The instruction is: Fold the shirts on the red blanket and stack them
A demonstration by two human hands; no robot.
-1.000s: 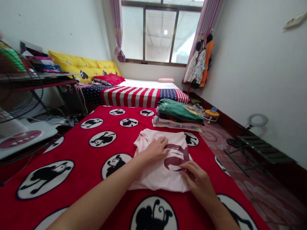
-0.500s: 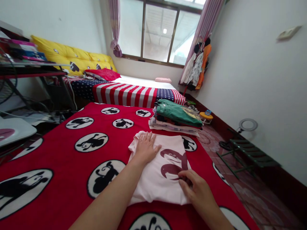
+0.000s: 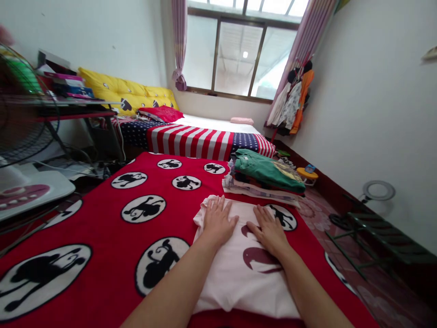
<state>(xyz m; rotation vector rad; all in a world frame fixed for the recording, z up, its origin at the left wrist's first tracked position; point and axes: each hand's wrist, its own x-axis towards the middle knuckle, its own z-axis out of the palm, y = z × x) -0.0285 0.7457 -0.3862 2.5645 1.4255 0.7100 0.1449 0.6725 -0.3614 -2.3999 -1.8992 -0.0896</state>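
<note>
A pale pink T-shirt [image 3: 235,273] with a dark maroon print lies folded on the red blanket [image 3: 112,259]. My left hand [image 3: 218,223] rests flat on its upper left part, fingers spread. Over the upper right part lies my right hand [image 3: 269,230], palm down with fingers stretched out, covering some of the print. Neither hand grips anything. Just beyond the shirt is a stack of folded clothes with a green T-shirt [image 3: 262,168] on top.
A bed with a striped, starred cover [image 3: 191,141] stands under the window. At the left are a fan [image 3: 20,109] and a cluttered desk [image 3: 99,109]. A dark folding chair [image 3: 385,232] and a yellow stool [image 3: 307,173] stand along the right wall.
My right hand has left the shirt's lower right side, moved forward and flattened on its upper right. My left hand stays on the upper left. The view has shifted a little left.
</note>
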